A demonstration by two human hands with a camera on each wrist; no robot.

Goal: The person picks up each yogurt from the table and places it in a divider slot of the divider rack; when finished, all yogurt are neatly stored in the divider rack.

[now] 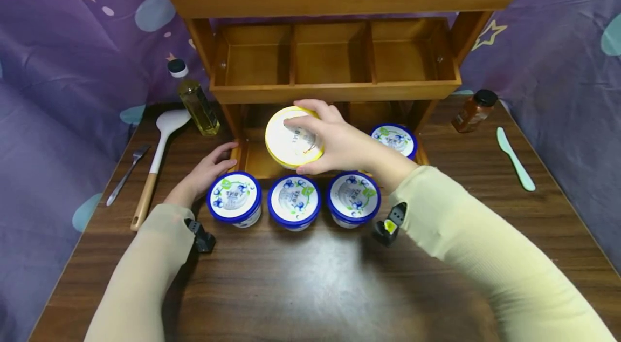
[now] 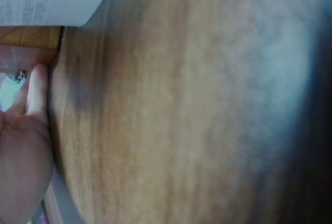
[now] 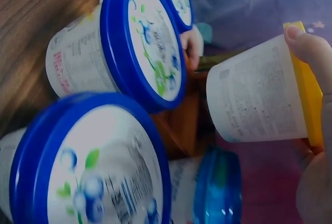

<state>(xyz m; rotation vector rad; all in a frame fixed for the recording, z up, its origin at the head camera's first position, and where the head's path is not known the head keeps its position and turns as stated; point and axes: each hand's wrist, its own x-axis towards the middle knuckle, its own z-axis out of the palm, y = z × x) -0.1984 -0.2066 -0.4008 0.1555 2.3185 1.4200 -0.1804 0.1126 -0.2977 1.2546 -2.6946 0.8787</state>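
Right hand (image 1: 339, 142) is gripping a yellow-lidded tub (image 1: 292, 137) from above, fingers curled round its rim, and is holding it lifted just over the bottom tray of the wooden rack (image 1: 335, 61); the right wrist view is showing fingertips (image 3: 306, 45) wrapped over the yellow lid edge, a grip that is probably keeping the tub level. That rack is standing at the back of the dark wooden table (image 1: 315, 277), its upper compartments lying bare. Left hand (image 1: 206, 172) is resting flat on the table beside the rack's left post, fingers loosely straight and holding nothing, seemingly steadying the frame; the left wrist view is showing only a palm (image 2: 23, 146) against wood. Three blue-lidded tubs (image 1: 294, 200) are sitting in a row just in front of the rack, and a fourth (image 1: 395, 138) is sitting at the right end of its bottom tray. Farther out, a white spoon (image 1: 160, 153), an oil bottle (image 1: 195, 99), a fork (image 1: 127, 172), a spice jar (image 1: 474, 110) and a pale green knife (image 1: 515, 158) are lying to the sides.
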